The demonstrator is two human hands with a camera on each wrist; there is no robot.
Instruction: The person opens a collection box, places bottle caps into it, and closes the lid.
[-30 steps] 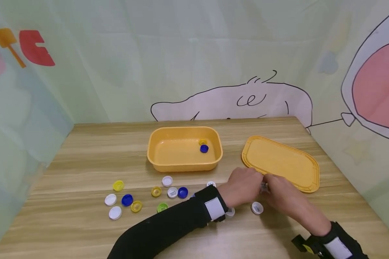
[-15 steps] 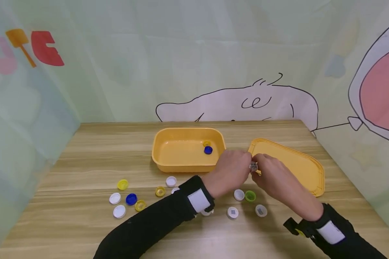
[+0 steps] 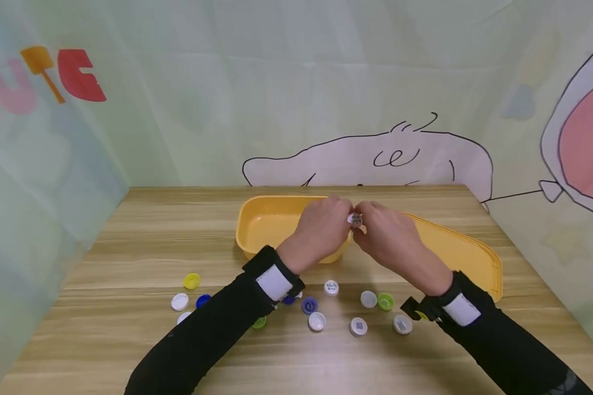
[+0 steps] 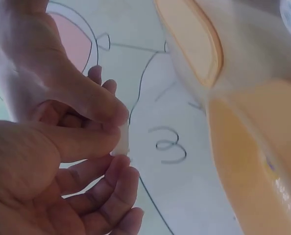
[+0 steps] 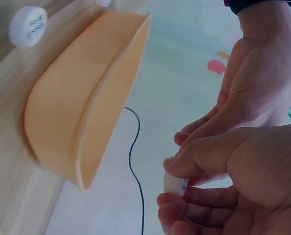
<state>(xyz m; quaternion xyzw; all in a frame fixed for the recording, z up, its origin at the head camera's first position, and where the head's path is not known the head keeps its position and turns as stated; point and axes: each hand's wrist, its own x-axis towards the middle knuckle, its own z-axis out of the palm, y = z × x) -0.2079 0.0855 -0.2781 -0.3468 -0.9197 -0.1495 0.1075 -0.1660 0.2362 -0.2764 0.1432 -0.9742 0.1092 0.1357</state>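
Both hands meet at the tub's right end, raised above the table. A small white bottle cap (image 3: pixel 356 220) with dark print is pinched between them. My left hand (image 3: pixel 317 230) grips one side of it with thumb and forefinger, as the left wrist view shows. Thumb and fingers of my right hand (image 3: pixel 395 238) pinch the other side, seen in the right wrist view. The yellow tub (image 3: pixel 245 238) stands partly behind the left hand. Its right part is covered in the head view; a blurred blue and yellow spot (image 4: pixel 271 168) shows inside it in the left wrist view.
A yellow lid (image 3: pixel 464 249) lies flat at the right, partly behind the right hand. Several loose caps are scattered on the wooden table (image 3: pixel 143 236), among them a white cap (image 3: pixel 358 327), a green cap (image 3: pixel 385 301) and a yellow cap (image 3: pixel 191 281). The left sleeve hides some.
Both hands have risen and moved left together, from near the lid's front edge to the tub's right end, with the white bottle cap between them. The loose caps lie as before.
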